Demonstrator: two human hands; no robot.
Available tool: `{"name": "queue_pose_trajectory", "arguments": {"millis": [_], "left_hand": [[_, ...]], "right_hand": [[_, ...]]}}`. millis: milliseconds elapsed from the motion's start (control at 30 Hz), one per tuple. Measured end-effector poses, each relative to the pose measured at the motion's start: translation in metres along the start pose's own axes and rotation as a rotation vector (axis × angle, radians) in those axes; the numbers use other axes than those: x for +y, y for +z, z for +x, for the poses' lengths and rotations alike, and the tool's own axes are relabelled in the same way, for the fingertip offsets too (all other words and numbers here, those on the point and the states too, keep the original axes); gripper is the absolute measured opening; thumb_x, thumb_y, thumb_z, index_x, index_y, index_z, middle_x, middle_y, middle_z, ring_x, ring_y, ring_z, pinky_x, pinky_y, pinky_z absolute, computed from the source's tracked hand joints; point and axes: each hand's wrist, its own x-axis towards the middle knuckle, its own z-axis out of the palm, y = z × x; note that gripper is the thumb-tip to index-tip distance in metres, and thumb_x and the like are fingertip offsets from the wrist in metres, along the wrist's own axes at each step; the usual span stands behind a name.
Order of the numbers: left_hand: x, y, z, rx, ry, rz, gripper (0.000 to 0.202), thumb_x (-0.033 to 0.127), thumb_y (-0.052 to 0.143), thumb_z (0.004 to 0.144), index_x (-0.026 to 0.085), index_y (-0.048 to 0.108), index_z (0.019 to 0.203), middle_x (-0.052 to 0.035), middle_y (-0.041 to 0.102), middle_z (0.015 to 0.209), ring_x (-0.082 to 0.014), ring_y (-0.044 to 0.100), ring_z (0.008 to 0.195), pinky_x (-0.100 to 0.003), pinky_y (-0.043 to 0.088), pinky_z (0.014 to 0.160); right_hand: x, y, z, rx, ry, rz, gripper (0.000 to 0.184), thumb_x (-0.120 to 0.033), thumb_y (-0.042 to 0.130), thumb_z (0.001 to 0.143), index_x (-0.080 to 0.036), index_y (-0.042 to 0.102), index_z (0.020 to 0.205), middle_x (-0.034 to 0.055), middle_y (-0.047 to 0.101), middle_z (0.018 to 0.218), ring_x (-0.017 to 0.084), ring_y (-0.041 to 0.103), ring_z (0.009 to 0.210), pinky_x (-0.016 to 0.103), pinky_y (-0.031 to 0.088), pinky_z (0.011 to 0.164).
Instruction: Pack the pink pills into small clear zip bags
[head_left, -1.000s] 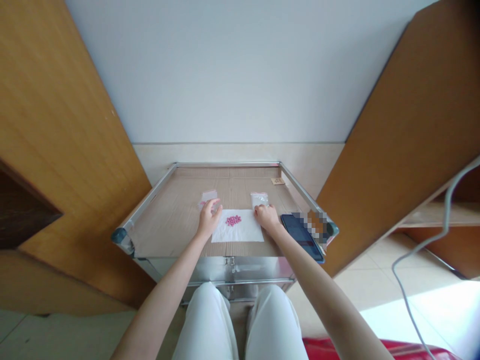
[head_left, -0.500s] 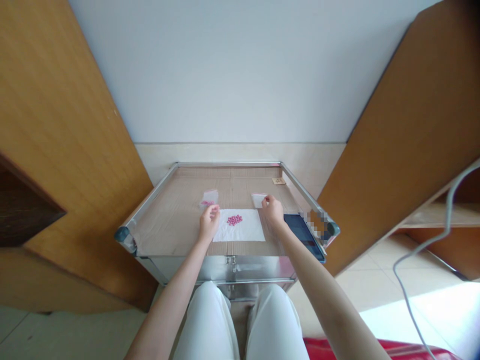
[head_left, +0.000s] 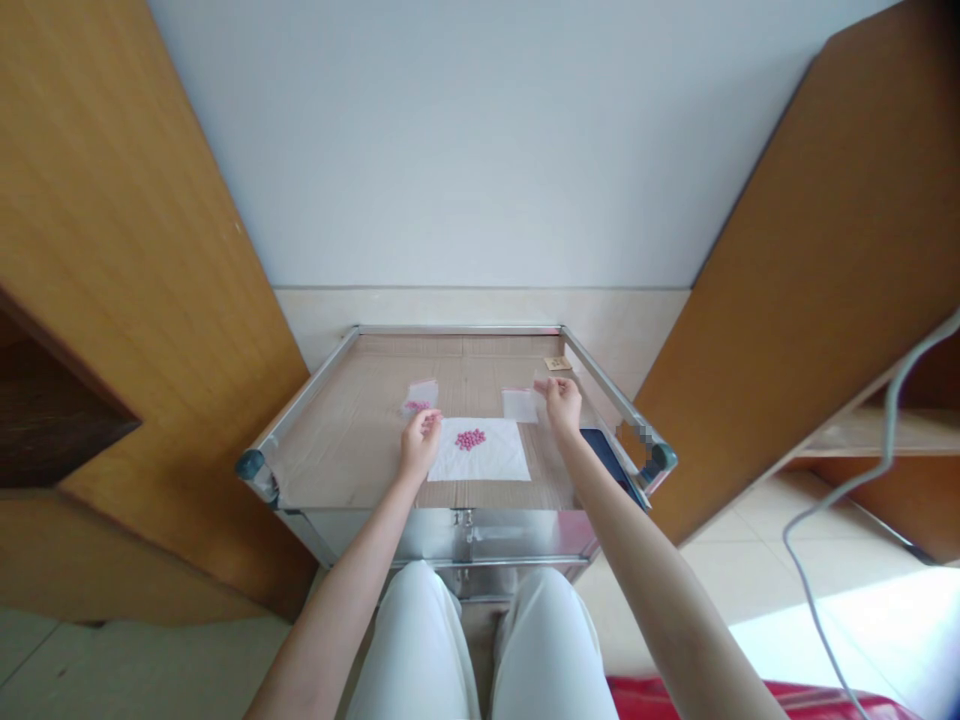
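A white sheet [head_left: 495, 462] lies on the tabletop with a heap of small pink pills [head_left: 470, 439] on it. At the sheet's left edge rests my left hand [head_left: 421, 442], its fingers loosely curled and apart with nothing visible in them. A small clear bag with pink pills inside [head_left: 420, 396] lies just beyond that hand. My right hand [head_left: 562, 404], right of the sheet, pinches a small clear zip bag [head_left: 541, 385] by its edge. More clear zip bags [head_left: 519, 405] lie flat beside it, behind the sheet.
The table [head_left: 322, 450] has a raised metal rail [head_left: 457, 328] at its back and sides. A dark tablet [head_left: 611, 460] lies at the right edge, partly under my right forearm. A small tan card [head_left: 557, 363] is at the back right. Wooden furniture [head_left: 795, 250] flanks the table.
My right hand has moved right, away from the flat zip bags, with one clear bag now pinched in its fingers. My left hand has stayed at the sheet's left edge.
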Motion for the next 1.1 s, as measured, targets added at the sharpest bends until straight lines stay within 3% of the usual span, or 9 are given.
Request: {"name": "queue_pose_trajectory", "arguments": {"millis": [133,233,333,400,567,700,900,1100], "left_hand": [[0.012,0.004,0.003,-0.064,-0.072,-0.168,0.024,0.036,0.046,0.075,0.015,0.057,0.079,-0.0074,0.064,0.081,-0.0165,0.059,0.080,-0.029,0.045,0.074],[0.029,0.010,0.006,-0.233,-0.320,-0.362,0.032,0.042,0.046,0.074,0.012,0.059,0.074,-0.0103,0.065,0.078,-0.0178,0.061,0.073,-0.030,0.048,0.068],[0.047,0.015,0.007,-0.511,-0.565,-0.642,0.050,0.053,0.038,0.075,0.009,0.060,0.082,-0.0153,0.064,0.088,-0.0199,0.061,0.080,-0.032,0.049,0.072],[0.054,0.018,0.006,-0.517,-0.609,-0.764,0.047,0.052,0.041,0.075,0.009,0.060,0.086,-0.0150,0.063,0.092,-0.0196,0.061,0.084,-0.032,0.049,0.074],[0.056,0.017,0.006,-0.253,-0.525,-0.950,0.020,0.030,0.056,0.072,0.014,0.058,0.085,-0.0068,0.065,0.088,-0.0142,0.061,0.083,-0.028,0.048,0.077],[0.055,0.007,0.009,-0.199,-0.441,-0.886,0.017,0.025,0.061,0.068,0.013,0.058,0.079,-0.0050,0.066,0.077,-0.0136,0.062,0.073,-0.031,0.048,0.076],[0.056,-0.010,0.006,-0.383,-0.293,-0.563,0.025,0.035,0.062,0.064,0.012,0.058,0.073,-0.0038,0.063,0.066,-0.0134,0.060,0.062,-0.030,0.049,0.069],[0.059,-0.017,0.003,-0.569,-0.140,-0.304,0.030,0.043,0.055,0.068,0.014,0.050,0.064,0.0009,0.054,0.059,-0.0094,0.053,0.051,-0.024,0.046,0.055]], "right_hand": [[-0.015,0.010,-0.022,-0.086,-0.009,0.374,0.023,-0.039,0.043,0.075,-0.017,0.041,0.081,0.0109,0.065,0.082,0.018,0.062,0.078,0.032,0.046,0.071],[-0.029,0.020,-0.047,-0.189,0.015,0.577,0.023,-0.040,0.046,0.075,-0.018,0.040,0.079,0.0086,0.064,0.083,0.017,0.062,0.077,0.035,0.046,0.073],[-0.040,0.029,-0.071,-0.247,0.050,0.689,0.023,-0.041,0.049,0.073,-0.019,0.042,0.077,0.0073,0.064,0.083,0.017,0.062,0.078,0.036,0.046,0.075],[-0.044,0.033,-0.086,-0.263,0.095,0.732,0.023,-0.040,0.050,0.073,-0.019,0.043,0.076,0.0065,0.064,0.082,0.017,0.062,0.078,0.036,0.046,0.075],[-0.038,0.035,-0.114,-0.343,0.215,0.767,0.022,-0.038,0.054,0.070,-0.019,0.046,0.074,0.0048,0.063,0.078,0.017,0.061,0.075,0.034,0.047,0.071],[-0.029,0.032,-0.119,-0.435,0.293,0.718,0.021,-0.035,0.057,0.068,-0.016,0.052,0.075,0.0044,0.062,0.078,0.014,0.060,0.070,0.032,0.047,0.072],[-0.036,0.024,-0.098,-0.412,0.210,0.602,0.026,-0.038,0.054,0.069,-0.017,0.054,0.084,0.0063,0.061,0.090,0.015,0.059,0.078,0.028,0.046,0.067],[-0.052,0.021,-0.082,-0.640,0.086,0.411,0.025,-0.036,0.054,0.068,-0.014,0.056,0.080,0.0050,0.062,0.080,0.012,0.057,0.065,0.025,0.044,0.061]]}}
